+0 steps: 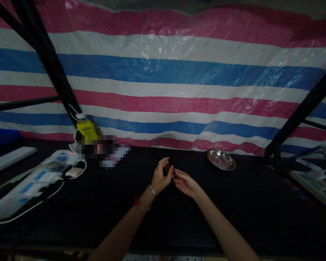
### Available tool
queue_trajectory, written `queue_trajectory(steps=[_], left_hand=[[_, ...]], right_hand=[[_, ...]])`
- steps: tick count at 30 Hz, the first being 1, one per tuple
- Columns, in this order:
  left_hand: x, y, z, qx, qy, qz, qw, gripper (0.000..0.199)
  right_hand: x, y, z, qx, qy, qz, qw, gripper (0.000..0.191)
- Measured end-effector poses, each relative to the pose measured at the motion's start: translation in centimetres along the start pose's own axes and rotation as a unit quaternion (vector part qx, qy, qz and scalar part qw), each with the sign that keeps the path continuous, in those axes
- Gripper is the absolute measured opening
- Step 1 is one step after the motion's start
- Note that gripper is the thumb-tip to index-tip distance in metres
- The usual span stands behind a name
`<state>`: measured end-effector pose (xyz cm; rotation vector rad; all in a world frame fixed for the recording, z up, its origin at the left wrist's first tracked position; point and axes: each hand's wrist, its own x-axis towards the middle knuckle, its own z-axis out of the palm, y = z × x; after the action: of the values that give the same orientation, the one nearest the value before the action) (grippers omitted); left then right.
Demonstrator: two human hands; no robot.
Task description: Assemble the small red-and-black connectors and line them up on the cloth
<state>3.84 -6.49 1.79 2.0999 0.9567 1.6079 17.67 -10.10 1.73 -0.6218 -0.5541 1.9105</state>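
My left hand (162, 176), with a silver bangle and a reddish bracelet at the wrist, is closed around a small dark object with red on it (167, 169). Its kind is hard to make out, since the fingers cover much of it and the light is dim. From the right, my right hand (185, 183) meets it, fingertips closed at the object's lower right side. Both hands are close together above the black tabletop (168, 224).
A shiny round metal dish (221, 160) lies at the back right. Power strips (29, 186) with plugs and white cables fill the left side, near a yellow bottle (87, 129). Another strip (315, 186) is at the right edge. Striped sheeting (179, 87) hangs behind, between black frame posts.
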Motion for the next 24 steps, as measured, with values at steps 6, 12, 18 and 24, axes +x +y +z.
queue_trajectory(steps=[6, 12, 18, 24], left_hand=[[0.5, 0.1, -0.4, 0.029, 0.031, 0.004, 0.999, 0.04], [0.7, 0.4, -0.7, 0.048, 0.042, 0.031, 0.998, 0.025], [0.9, 0.2, -1.0, 0.05, -0.008, 0.054, 0.997, 0.015], [1.3, 0.5, -1.6, 0.093, -0.11, 0.081, 0.986, 0.022]], right_hand=[[0.2, 0.0, -0.5, -0.002, -0.014, 0.01, 1.0, 0.03], [0.5, -0.3, -1.2, -0.008, 0.019, -0.035, 0.999, 0.024], [0.3, -1.0, -1.2, 0.004, 0.039, -0.086, 0.996, 0.022], [0.1, -1.4, -1.1, 0.044, 0.038, -0.073, 0.996, 0.018]])
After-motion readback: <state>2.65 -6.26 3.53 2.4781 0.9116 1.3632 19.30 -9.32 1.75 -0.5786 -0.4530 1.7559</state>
